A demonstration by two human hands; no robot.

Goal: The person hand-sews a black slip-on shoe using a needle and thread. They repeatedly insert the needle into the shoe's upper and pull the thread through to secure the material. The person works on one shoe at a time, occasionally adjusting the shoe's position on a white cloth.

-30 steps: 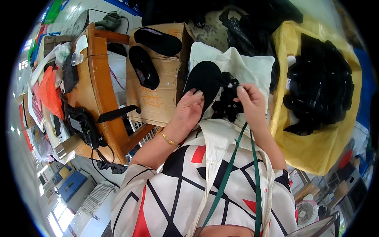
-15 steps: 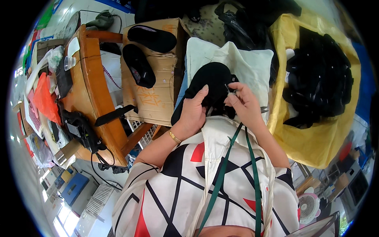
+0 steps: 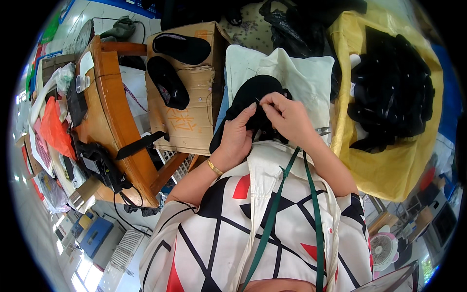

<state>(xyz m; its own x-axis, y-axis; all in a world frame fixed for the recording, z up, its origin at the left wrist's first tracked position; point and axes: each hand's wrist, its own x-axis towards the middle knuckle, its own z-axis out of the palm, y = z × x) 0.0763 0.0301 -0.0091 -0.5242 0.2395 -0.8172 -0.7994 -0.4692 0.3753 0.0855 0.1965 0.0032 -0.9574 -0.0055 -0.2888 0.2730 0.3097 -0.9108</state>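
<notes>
A black cloth shoe (image 3: 260,86) lies over the white cloth (image 3: 311,73) in front of me. My left hand (image 3: 237,134) grips its near left side, thumb on top, fingers mostly hidden beneath. Just right of that thumb, my right hand (image 3: 287,117) pinches a thin, needle-like piece (image 3: 258,100) between thumb and forefinger, over the shoe. Whether thread runs from it is too fine to see. The shoe's near end is partly covered by my hands. A pointed metal tool (image 3: 322,131) shows beside my right wrist.
Two black slip-on shoes (image 3: 168,82) rest on a cardboard box (image 3: 194,100) to the left. Beyond it stands a wooden table (image 3: 109,97) with a black strap (image 3: 141,145). At right, a yellow bag (image 3: 384,177) holds many black pieces (image 3: 389,87). A fan (image 3: 384,247) is at lower right.
My right hand has moved left across the shoe, toward my left thumb, still pinching the needle-like piece. The metal tool now shows more beside my wrist. My left hand keeps its hold.
</notes>
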